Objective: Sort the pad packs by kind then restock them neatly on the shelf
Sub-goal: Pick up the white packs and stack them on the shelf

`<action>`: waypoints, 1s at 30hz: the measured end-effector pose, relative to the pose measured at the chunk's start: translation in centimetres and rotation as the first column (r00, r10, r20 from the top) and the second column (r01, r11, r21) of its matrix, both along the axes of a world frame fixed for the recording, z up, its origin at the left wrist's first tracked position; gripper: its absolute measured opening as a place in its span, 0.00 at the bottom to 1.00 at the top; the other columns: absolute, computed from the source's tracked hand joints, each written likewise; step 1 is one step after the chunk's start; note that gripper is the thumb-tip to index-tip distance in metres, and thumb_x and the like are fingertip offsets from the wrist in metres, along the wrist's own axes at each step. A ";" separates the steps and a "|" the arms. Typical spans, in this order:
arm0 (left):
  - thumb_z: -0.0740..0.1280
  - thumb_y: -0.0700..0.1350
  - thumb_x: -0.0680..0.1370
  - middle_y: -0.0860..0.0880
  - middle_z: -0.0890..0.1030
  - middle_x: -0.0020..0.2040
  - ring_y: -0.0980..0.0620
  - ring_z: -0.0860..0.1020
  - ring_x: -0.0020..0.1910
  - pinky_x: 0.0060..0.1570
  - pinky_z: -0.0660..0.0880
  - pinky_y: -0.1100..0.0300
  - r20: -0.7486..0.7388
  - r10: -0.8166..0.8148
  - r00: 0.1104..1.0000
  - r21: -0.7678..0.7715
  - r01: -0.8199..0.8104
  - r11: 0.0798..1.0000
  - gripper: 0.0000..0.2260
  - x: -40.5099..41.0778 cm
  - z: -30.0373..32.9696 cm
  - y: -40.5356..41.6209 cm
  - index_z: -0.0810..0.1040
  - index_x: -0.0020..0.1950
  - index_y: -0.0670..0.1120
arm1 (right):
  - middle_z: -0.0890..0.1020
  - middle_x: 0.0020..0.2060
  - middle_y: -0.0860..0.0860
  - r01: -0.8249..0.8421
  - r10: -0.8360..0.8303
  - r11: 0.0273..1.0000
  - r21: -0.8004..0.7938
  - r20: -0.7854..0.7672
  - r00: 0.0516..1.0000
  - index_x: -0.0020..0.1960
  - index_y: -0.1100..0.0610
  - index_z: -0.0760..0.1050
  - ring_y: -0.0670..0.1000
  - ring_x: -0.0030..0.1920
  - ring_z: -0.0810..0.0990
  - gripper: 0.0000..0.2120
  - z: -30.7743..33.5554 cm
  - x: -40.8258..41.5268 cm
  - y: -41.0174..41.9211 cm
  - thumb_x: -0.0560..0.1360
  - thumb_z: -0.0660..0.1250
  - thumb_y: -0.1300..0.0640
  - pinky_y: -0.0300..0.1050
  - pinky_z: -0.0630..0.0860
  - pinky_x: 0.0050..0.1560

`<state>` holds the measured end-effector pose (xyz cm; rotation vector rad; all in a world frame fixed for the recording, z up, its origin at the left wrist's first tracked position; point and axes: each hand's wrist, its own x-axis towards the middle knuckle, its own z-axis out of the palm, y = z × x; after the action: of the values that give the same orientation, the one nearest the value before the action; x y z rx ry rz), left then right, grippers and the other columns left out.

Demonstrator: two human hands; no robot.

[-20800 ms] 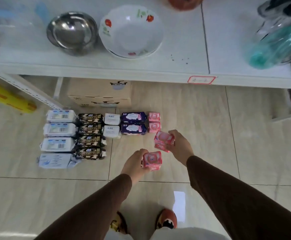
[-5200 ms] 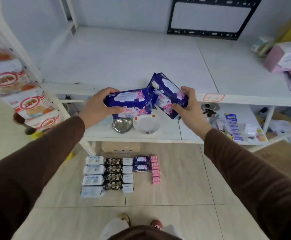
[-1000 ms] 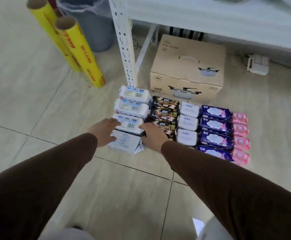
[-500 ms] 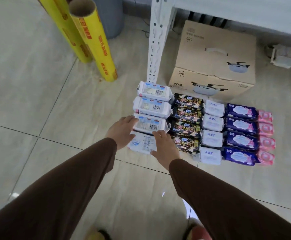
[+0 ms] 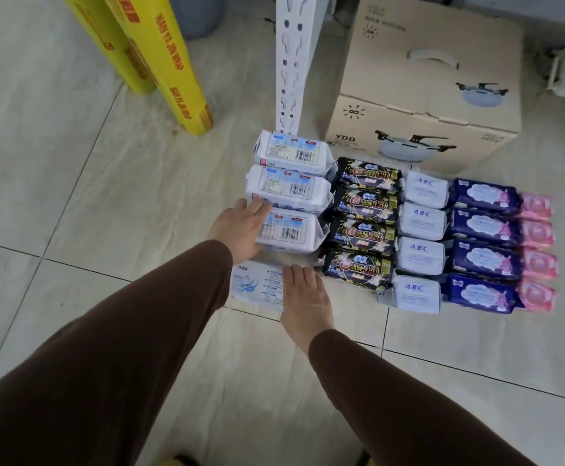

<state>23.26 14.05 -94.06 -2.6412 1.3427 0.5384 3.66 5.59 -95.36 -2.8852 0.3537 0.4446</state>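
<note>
Pale tiled floor (image 5: 72, 203); white shelf upright (image 5: 292, 62).

The cardboard box (image 5: 422, 105) by the shelf post carries the letters "YDD" on its front, beside a drawing of a lidded pot. Each of the four small white packs (image 5: 420, 230) reads "ABC" in blue, and the four black packs (image 5: 363, 227) show a big "420" among characters too small for me to make out. The white packs with barcodes (image 5: 291, 190) and the red lettering on the yellow rolls (image 5: 160, 58) are too blurred to read.
</note>
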 end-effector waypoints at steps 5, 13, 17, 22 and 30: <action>0.73 0.55 0.68 0.45 0.69 0.64 0.44 0.68 0.61 0.59 0.69 0.50 0.148 0.004 0.989 0.086 -0.016 0.996 0.36 -0.8 -0.9 0.8 0.64 0.71 0.45 | 0.74 0.55 0.53 0.042 -0.037 0.997 0.057 -0.085 0.996 0.68 0.56 0.66 0.56 0.54 0.73 0.34 -0.3 -0.2 -0.1 0.66 0.76 0.56 0.49 0.75 0.53; 0.75 0.48 0.69 0.46 0.73 0.57 0.45 0.71 0.55 0.47 0.74 0.50 -0.204 0.365 0.908 -0.046 -0.381 0.923 0.29 -1.7 5.5 4.2 0.66 0.66 0.47 | 0.71 0.60 0.49 0.069 -0.026 0.959 0.274 -0.157 0.987 0.69 0.52 0.64 0.53 0.62 0.67 0.33 7.1 -1.8 -3.3 0.69 0.75 0.54 0.50 0.77 0.57; 0.76 0.48 0.68 0.46 0.72 0.57 0.44 0.71 0.56 0.49 0.74 0.48 -0.230 0.422 0.877 -0.066 -0.447 0.892 0.30 -1.6 14.8 5.8 0.67 0.65 0.48 | 0.68 0.62 0.49 0.093 -0.044 0.944 0.317 -0.160 0.986 0.70 0.52 0.64 0.53 0.63 0.64 0.35 15.9 -2.4 -5.4 0.68 0.76 0.53 0.52 0.76 0.59; 0.77 0.47 0.67 0.46 0.72 0.58 0.44 0.70 0.57 0.52 0.73 0.48 -0.253 0.446 0.859 -0.061 -0.474 0.878 0.33 -1.0 29.5 7.5 0.67 0.68 0.49 | 0.68 0.64 0.49 0.086 -0.041 0.938 0.336 -0.139 0.989 0.73 0.51 0.62 0.52 0.64 0.63 0.38 29.4 -2.4 -7.8 0.68 0.77 0.50 0.53 0.73 0.62; 0.77 0.47 0.66 0.45 0.72 0.59 0.41 0.71 0.57 0.55 0.70 0.49 -0.227 0.398 0.889 -0.203 -0.443 0.873 0.35 0.0 53.9 7.4 0.67 0.71 0.48 | 0.69 0.67 0.51 0.015 -0.007 0.953 0.303 -0.027 1.000 0.75 0.52 0.61 0.55 0.66 0.64 0.41 54.4 -0.6 -11.9 0.68 0.77 0.49 0.52 0.65 0.70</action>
<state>23.30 21.44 -40.20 -3.1913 0.9106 0.7130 3.11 -6.34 -41.00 -2.5794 0.2772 0.4875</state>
